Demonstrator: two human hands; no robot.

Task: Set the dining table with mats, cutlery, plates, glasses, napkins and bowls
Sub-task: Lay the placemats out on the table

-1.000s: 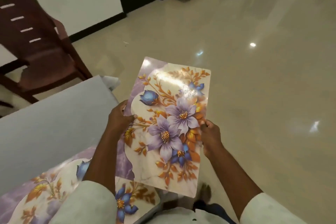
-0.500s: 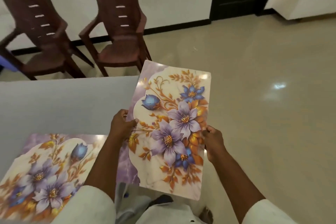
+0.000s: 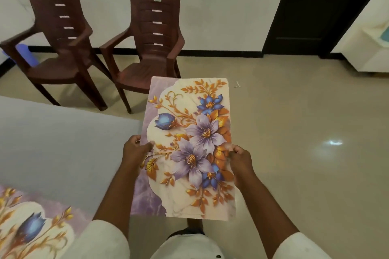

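I hold a floral place mat (image 3: 189, 145), cream and lilac with purple and blue flowers, in the air just off the right end of the grey table (image 3: 63, 145). My left hand (image 3: 135, 150) pinches its left long edge, thumb on top. My right hand (image 3: 240, 159) pinches its right long edge. The mat's long side runs away from me, over the floor. A second mat (image 3: 31, 225) of the same print lies flat on the table at the lower left, partly cut off by the frame.
Two dark brown plastic chairs (image 3: 61, 48) (image 3: 153, 48) stand against the white wall beyond the table. A dark door (image 3: 315, 10) is at the upper right, with a white cabinet (image 3: 370, 52) beside it. Glossy beige floor tiles (image 3: 305, 132) spread to the right.
The view has swung left, bringing the two chairs and more of the table into sight. The held mat stays gripped by both hands and has drifted towards the table's end.
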